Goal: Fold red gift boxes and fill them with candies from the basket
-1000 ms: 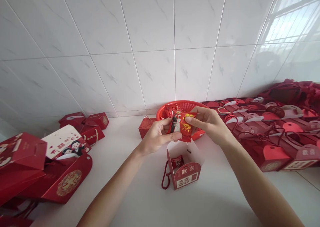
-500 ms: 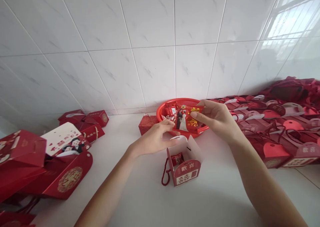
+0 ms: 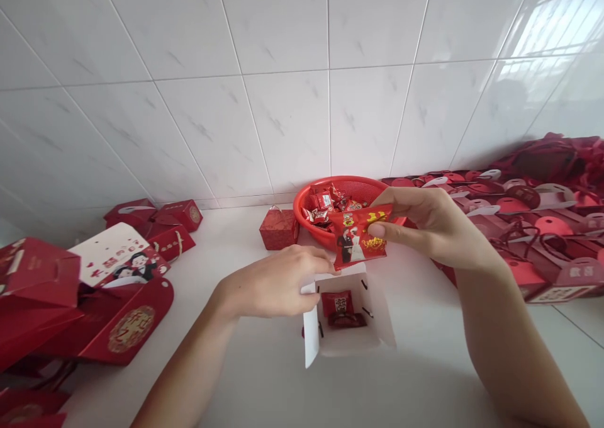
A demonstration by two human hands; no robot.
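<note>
My right hand [image 3: 425, 226] pinches a red snack packet [image 3: 361, 236] between thumb and fingers. The packet shows a printed couple and yellow characters. It is held just above the far edge of an open gift box [image 3: 372, 337], whose white inside faces me. Within the box lie a small red packet [image 3: 337, 303] and a darker wrapped piece [image 3: 348, 320]. My left hand [image 3: 278, 283] is closed on the box's far left edge, thumb on the near side; its other fingertips are partly hidden.
Behind the box, a red plastic basket [image 3: 302, 192] holds wrapped sweets. A small red box [image 3: 279, 229] stands beside it. Several closed red gift boxes [image 3: 519, 239] fill the right side, and more red boxes [image 3: 127, 327] are piled at left. A tiled wall [image 3: 287, 132] bounds the back.
My right hand has brought the packet a little down and nearer the box. My left hand has come down onto the box edge, and the box has tipped so its inside shows more.
</note>
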